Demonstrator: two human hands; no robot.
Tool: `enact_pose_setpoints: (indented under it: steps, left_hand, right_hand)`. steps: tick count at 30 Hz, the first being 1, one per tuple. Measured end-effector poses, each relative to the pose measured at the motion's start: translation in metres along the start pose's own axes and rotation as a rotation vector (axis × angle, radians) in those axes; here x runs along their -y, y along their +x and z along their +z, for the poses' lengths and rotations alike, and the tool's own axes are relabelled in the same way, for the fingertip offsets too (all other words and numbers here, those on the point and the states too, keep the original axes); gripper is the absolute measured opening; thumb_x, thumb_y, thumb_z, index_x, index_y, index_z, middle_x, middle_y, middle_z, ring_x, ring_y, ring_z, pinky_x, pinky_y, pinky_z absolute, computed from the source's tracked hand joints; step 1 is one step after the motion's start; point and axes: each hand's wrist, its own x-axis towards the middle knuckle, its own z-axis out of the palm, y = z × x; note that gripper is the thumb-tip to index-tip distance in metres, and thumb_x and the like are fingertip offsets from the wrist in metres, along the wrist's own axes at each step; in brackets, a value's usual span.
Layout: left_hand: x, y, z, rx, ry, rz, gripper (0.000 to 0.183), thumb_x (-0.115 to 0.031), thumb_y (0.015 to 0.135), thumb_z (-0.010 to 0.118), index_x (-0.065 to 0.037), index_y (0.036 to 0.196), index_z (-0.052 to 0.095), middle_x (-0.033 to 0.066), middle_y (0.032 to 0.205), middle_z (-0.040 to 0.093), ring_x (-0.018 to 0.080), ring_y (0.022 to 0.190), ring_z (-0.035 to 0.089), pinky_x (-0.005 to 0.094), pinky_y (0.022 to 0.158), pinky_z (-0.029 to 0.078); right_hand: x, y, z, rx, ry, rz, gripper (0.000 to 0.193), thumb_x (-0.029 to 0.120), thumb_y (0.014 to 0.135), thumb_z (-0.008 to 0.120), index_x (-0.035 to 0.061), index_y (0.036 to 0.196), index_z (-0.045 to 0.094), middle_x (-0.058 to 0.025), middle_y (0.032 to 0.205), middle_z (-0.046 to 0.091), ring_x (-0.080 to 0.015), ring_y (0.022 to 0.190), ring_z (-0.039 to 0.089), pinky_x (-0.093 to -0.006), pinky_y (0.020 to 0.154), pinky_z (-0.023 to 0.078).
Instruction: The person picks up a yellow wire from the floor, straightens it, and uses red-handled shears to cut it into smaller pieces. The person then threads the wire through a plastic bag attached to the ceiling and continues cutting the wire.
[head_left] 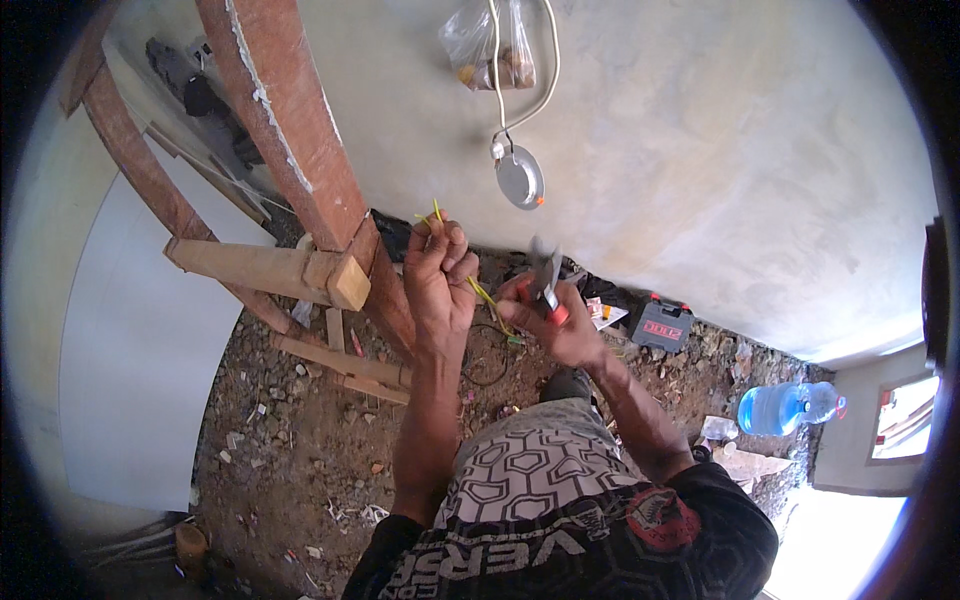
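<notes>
My left hand (pixel 438 280) is closed on a thin yellow-green wire, and two short ends stick up above its fingertips. The rest of the wire (pixel 481 291) comes out below those fingers and runs toward my right hand (pixel 572 335). That hand is wrapped round pliers (pixel 546 268) with red handles. Their jaws point up and are smeared by motion, so I cannot tell whether they are open. Both hands are in front of my body, a short way apart. Whether my right fingers also touch the wire is unclear.
A round light fitting (pixel 521 178) hangs from a white cable by the wall, below a clear plastic bag (pixel 490 60). At left stands a wooden ladder (pixel 300 130). A dark tool case (pixel 661 323) and a blue water bottle (pixel 775 409) rest on the rubble floor (pixel 300 430).
</notes>
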Motion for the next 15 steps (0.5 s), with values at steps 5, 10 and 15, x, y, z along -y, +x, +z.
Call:
enact_pose_setpoints:
  steps: [5, 10, 15]
  left_hand:
    - [-0.001, 0.006, -0.007, 0.201, -0.256, -0.226, 0.016, -0.006, 0.098, 0.058, -0.001, 0.113, 0.06, 0.0034, 0.085, 0.056, 0.0037, 0.064, 0.035, 0.0155, 0.044, 0.023]
    - [0.002, 0.005, -0.01, 0.241, -0.245, -0.276, 0.02, -0.003, 0.098, 0.054, 0.002, 0.117, 0.059, 0.0061, 0.084, 0.055, 0.0052, 0.064, 0.035, 0.0163, 0.046, 0.025]
    - [0.003, -0.005, 0.012, 0.034, 0.272, -0.041, 0.012, -0.012, 0.095, 0.065, -0.005, 0.105, 0.061, 0.0024, 0.078, 0.06, 0.002, 0.055, 0.034, 0.0157, 0.044, 0.024]
  right_hand:
    - [-0.002, 0.01, -0.006, 0.134, 0.303, 0.18, 0.028, 0.03, 0.092, 0.073, 0.0037, 0.1, 0.066, -0.0009, 0.085, 0.065, -0.0104, 0.077, 0.058, -0.0263, 0.069, 0.045]
    - [0.004, 0.014, -0.003, 0.213, 0.315, 0.187, 0.021, 0.013, 0.086, 0.077, 0.003, 0.09, 0.059, -0.0023, 0.086, 0.063, -0.0121, 0.078, 0.06, -0.029, 0.07, 0.049]
    - [0.005, 0.015, -0.004, 0.167, -0.02, 0.05, 0.019, 0.013, 0.086, 0.076, 0.0029, 0.088, 0.061, -0.0001, 0.077, 0.061, -0.0088, 0.072, 0.056, -0.0273, 0.065, 0.046]
